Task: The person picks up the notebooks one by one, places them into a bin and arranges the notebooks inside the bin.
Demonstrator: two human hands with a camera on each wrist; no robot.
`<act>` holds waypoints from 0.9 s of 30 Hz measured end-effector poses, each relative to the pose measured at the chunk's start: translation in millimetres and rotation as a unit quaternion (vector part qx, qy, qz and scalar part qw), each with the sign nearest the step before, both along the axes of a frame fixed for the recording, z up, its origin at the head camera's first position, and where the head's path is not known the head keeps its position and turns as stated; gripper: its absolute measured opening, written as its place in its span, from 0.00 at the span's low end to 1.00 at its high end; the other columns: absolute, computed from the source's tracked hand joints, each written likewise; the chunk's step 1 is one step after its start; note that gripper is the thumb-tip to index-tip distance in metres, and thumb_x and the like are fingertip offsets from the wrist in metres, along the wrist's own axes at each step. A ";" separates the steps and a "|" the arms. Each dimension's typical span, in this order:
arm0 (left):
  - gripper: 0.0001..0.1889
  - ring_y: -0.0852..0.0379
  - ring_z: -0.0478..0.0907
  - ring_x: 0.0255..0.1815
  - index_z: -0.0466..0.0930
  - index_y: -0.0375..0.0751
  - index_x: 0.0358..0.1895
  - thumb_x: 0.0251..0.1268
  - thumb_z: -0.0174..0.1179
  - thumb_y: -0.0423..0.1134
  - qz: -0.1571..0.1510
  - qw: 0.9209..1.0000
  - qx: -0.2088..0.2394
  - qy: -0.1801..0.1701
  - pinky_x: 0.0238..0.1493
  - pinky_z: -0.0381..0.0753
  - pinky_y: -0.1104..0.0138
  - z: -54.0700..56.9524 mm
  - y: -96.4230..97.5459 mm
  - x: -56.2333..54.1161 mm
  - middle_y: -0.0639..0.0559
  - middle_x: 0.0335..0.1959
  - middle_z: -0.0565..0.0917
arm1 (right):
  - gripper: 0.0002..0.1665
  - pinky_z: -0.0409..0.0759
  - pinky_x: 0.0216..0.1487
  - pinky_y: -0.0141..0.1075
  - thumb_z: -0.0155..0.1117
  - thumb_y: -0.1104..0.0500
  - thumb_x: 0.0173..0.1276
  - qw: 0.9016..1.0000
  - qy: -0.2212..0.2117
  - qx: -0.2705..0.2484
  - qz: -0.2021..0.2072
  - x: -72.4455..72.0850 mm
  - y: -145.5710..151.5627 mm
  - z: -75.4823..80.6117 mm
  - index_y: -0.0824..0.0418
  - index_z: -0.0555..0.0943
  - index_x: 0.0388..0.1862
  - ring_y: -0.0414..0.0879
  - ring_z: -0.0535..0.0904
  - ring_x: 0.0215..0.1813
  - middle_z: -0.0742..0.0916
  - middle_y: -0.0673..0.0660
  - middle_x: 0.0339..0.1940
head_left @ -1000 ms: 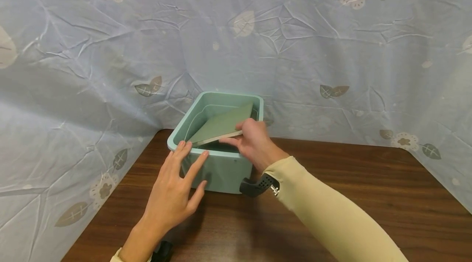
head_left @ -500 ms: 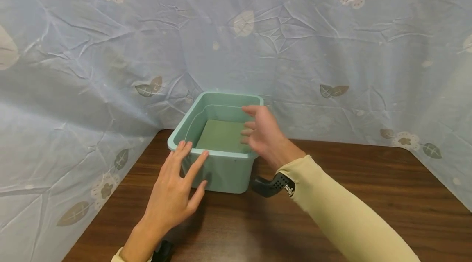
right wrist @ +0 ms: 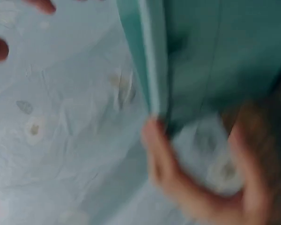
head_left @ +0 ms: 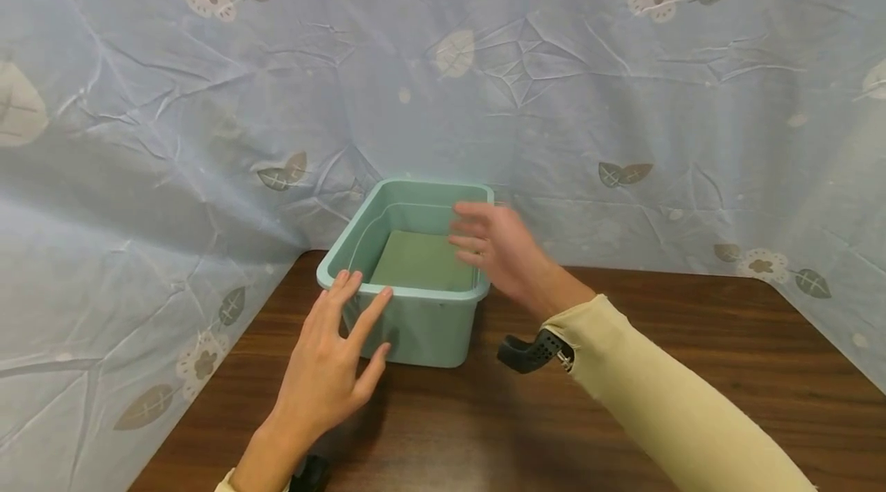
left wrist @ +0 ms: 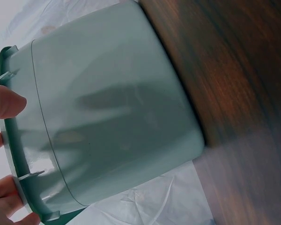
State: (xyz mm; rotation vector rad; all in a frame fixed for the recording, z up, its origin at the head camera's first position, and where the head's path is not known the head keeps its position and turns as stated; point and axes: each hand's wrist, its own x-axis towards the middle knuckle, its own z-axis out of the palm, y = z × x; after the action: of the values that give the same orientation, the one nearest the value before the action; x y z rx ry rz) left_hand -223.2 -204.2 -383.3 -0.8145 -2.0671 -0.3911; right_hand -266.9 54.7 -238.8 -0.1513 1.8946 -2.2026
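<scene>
A pale green plastic bin (head_left: 408,330) stands on the table, its top uncovered. At its bottom lies a flat green panel (head_left: 418,260), which could be a book or a board; its right part is hidden behind fingers. My left hand (head_left: 321,365) rests its spread fingertips on the bin's near rim, and the left wrist view shows the thumb (left wrist: 9,101) against the outer wall. Over the bin's right rim hovers my right hand (head_left: 508,254), fingers straight, slightly blurred and holding nothing.
The dark wooden table (head_left: 657,369) stretches to the right and front of the bin. Behind and to the left hangs a wrinkled grey-blue floral cloth (head_left: 554,92), close to the bin's back.
The green panel, tilted in my right hand a second ago, was let go and now lies flat in the bin. My right hand has drawn back to the right; my left stays put.
</scene>
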 end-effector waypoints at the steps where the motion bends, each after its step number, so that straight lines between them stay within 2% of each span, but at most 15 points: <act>1: 0.38 0.27 0.66 0.79 0.70 0.46 0.80 0.63 0.63 0.43 -0.001 1.000 0.000 0.001 0.70 0.73 0.29 0.0 -0.2 -0.2 0.26 0.78 0.67 | 0.37 0.56 0.90 0.53 0.49 0.52 0.84 0.999 0.024 0.029 0.006 0.0 3.7 -0.7 0.62 0.58 0.86 0.63 0.60 0.87 0.64 0.65 0.87; 4: 0.37 0.27 0.66 0.79 0.71 0.46 0.79 0.64 0.62 0.44 -0.001 1.000 0.002 0.003 0.69 0.73 0.29 -0.1 -0.8 -1.1 0.26 0.78 0.67 | 0.35 0.56 0.90 0.53 0.53 0.51 0.84 0.987 0.101 0.121 0.006 0.5 17.0 -3.5 0.62 0.65 0.84 0.58 0.61 0.87 0.67 0.61 0.86; 7: 0.36 0.28 0.66 0.79 0.71 0.46 0.79 0.65 0.61 0.44 0.000 1.000 0.002 0.005 0.69 0.73 0.29 0.0 -1.7 -1.7 0.26 0.78 0.67 | 0.33 0.59 0.88 0.56 0.55 0.50 0.84 0.962 0.175 0.209 0.012 0.7 34.6 -7.6 0.58 0.69 0.82 0.56 0.61 0.87 0.69 0.59 0.85; 8: 0.36 0.28 0.66 0.80 0.71 0.46 0.79 0.66 0.61 0.44 0.001 1.000 0.003 0.005 0.69 0.73 0.29 0.1 -2.1 -2.0 0.26 0.78 0.67 | 0.32 0.59 0.88 0.57 0.55 0.49 0.84 0.949 0.199 0.243 0.012 0.9 40.9 -9.3 0.56 0.70 0.82 0.56 0.60 0.88 0.69 0.58 0.85; 10: 0.36 0.28 0.65 0.80 0.71 0.45 0.79 0.66 0.61 0.45 0.002 1.000 0.004 0.006 0.70 0.73 0.29 0.0 -2.9 -2.1 0.26 0.77 0.67 | 0.34 0.59 0.87 0.60 0.56 0.46 0.83 0.917 0.244 0.316 0.015 1.7 53.8 -13.0 0.53 0.69 0.83 0.57 0.58 0.88 0.68 0.57 0.86; 13: 0.35 0.28 0.65 0.80 0.71 0.45 0.79 0.66 0.60 0.45 0.002 1.000 0.004 0.008 0.70 0.72 0.29 -0.3 -4.5 -2.2 0.26 0.77 0.68 | 0.38 0.55 0.88 0.62 0.58 0.41 0.82 0.856 0.290 0.428 0.012 5.4 73.3 -19.0 0.49 0.66 0.85 0.56 0.52 0.90 0.63 0.55 0.89; 14: 0.35 0.28 0.65 0.80 0.71 0.45 0.79 0.66 0.60 0.45 0.003 1.000 0.004 0.009 0.70 0.72 0.29 -0.4 -5.0 -2.2 0.25 0.77 0.68 | 0.40 0.53 0.88 0.64 0.58 0.39 0.81 0.835 0.298 0.462 0.013 7.2 79.6 -20.9 0.47 0.63 0.86 0.57 0.50 0.91 0.60 0.55 0.90; 15: 0.35 0.27 0.65 0.79 0.72 0.45 0.78 0.67 0.59 0.45 0.002 1.000 0.004 0.010 0.70 0.72 0.29 -0.5 -5.4 -2.0 0.25 0.77 0.67 | 0.42 0.52 0.87 0.66 0.59 0.38 0.80 0.819 0.302 0.488 0.016 9.6 86.1 -22.6 0.45 0.61 0.87 0.59 0.47 0.91 0.57 0.54 0.91; 17: 0.34 0.27 0.66 0.79 0.72 0.44 0.78 0.68 0.58 0.46 0.003 1.000 0.005 0.013 0.69 0.72 0.29 -0.3 -6.1 -2.0 0.25 0.77 0.68 | 0.45 0.49 0.85 0.71 0.59 0.35 0.79 0.793 0.305 0.528 0.021 15.7 98.7 -24.9 0.41 0.57 0.88 0.62 0.41 0.92 0.53 0.55 0.91; 19: 0.33 0.27 0.66 0.79 0.72 0.44 0.78 0.69 0.57 0.46 0.006 1.000 0.006 0.015 0.69 0.72 0.28 0.4 -6.9 -1.7 0.25 0.77 0.68 | 0.47 0.48 0.83 0.76 0.59 0.32 0.78 0.777 0.301 0.553 0.024 22.5 110.6 -26.0 0.38 0.54 0.89 0.65 0.38 0.91 0.50 0.55 0.92; 22: 0.32 0.27 0.67 0.78 0.73 0.45 0.77 0.70 0.56 0.48 0.013 1.000 0.008 0.020 0.69 0.72 0.28 1.9 -7.6 -1.0 0.26 0.76 0.69 | 0.49 0.45 0.81 0.79 0.59 0.30 0.77 0.766 0.291 0.574 0.016 34.2 129.4 -26.4 0.34 0.51 0.89 0.68 0.36 0.91 0.48 0.55 0.92; 27: 0.31 0.28 0.69 0.77 0.74 0.45 0.76 0.74 0.53 0.51 0.026 0.999 0.007 0.026 0.71 0.71 0.30 5.8 -4.9 -2.0 0.26 0.75 0.70 | 0.51 0.42 0.80 0.80 0.63 0.33 0.76 0.745 0.294 0.598 -0.011 49.3 166.7 -27.1 0.38 0.51 0.89 0.74 0.38 0.89 0.48 0.61 0.92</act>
State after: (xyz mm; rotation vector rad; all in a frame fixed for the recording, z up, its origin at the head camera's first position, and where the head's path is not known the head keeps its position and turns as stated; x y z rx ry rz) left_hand -225.3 -209.1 -377.6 -0.7527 -2.0319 -0.3521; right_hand -217.6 221.4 -265.9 -0.6081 3.2050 -0.5295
